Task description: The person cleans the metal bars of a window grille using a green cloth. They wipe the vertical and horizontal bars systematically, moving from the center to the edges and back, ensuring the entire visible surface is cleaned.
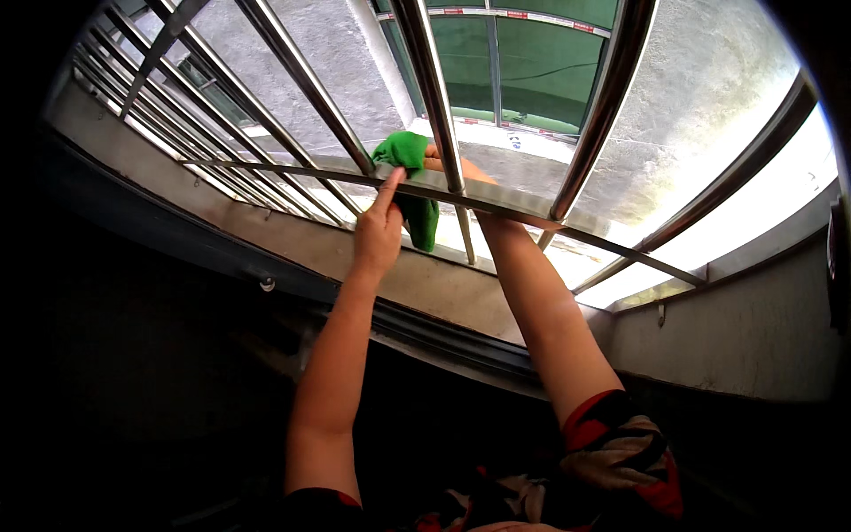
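A green cloth [402,151] is bunched over the flat metal crossbar [492,206] of a window grille, beside one of its round steel bars [312,80]. Its lower end [420,223] hangs below the crossbar. My right arm passes between the bars, and my right hand [452,163] grips the cloth from the outer side; part of that hand is behind a bar. On the inner side, my left hand [379,233] has its index finger stretched up to the crossbar at the cloth's edge. Its other fingers are mostly hidden, so whether they hold cloth is unclear.
More upright bars run to both sides. Below the grille lie a pale sill [452,286] and a dark window track [459,339]. Small hooks [661,314] stick out from the wall. Across the gap stand a grey wall [698,120] and a green-paned window [545,73].
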The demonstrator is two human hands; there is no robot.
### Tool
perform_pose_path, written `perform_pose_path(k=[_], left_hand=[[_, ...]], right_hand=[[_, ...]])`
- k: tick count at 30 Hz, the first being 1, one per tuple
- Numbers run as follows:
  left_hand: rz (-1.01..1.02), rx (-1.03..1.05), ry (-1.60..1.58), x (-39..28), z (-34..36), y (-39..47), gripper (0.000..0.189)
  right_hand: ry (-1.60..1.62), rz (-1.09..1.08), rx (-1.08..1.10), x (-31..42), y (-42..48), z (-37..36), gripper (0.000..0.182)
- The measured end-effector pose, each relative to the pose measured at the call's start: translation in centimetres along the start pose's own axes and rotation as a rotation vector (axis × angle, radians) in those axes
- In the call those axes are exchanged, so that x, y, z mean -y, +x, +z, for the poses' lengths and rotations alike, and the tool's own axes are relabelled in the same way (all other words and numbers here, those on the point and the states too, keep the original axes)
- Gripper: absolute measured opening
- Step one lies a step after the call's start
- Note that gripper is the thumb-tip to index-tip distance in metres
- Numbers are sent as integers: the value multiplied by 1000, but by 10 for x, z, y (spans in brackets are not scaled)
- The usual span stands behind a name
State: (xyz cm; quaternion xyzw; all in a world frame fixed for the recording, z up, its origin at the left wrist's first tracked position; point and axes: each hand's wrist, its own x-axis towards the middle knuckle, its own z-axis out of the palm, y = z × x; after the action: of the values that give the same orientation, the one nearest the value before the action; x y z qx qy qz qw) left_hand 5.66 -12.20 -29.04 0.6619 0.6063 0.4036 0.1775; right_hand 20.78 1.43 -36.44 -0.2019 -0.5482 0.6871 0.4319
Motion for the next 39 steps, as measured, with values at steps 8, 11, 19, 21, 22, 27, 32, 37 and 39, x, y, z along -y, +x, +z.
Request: perform_pose_path(k=[8,11,19,21,22,27,32,37,39], left_hand=[[-257,558,-727,10,9,-37,25],[-245,257,-694,-20,4,-32,25],[-45,48,-382,-41,-1,-26,32],[-16,69,-363,-42,8,-24,31],[-3,76,-348,-44,14,-25,31],[-92,73,-340,-41,40,-27,31],[-75,151,-344,-53,60,-41,27],[-5,38,-357,-52,77,-44,22],[-45,44,-374,-56,77,-46,22]], right_hand=[[-357,-228,125,8,-15,-16,33],[-315,-256,63,27,-32,-8,36],[764,-217,-1,26,-74,1,26],[700,-206,43,41,-73,2,27],[581,-146,-4,45,-67,2,27],[592,-71,64,44,-55,7,26],[889,-281,-28,32,-82,2,29],[681,-145,-32,57,-69,14,31],[727,-245,4,44,-72,9,41]])
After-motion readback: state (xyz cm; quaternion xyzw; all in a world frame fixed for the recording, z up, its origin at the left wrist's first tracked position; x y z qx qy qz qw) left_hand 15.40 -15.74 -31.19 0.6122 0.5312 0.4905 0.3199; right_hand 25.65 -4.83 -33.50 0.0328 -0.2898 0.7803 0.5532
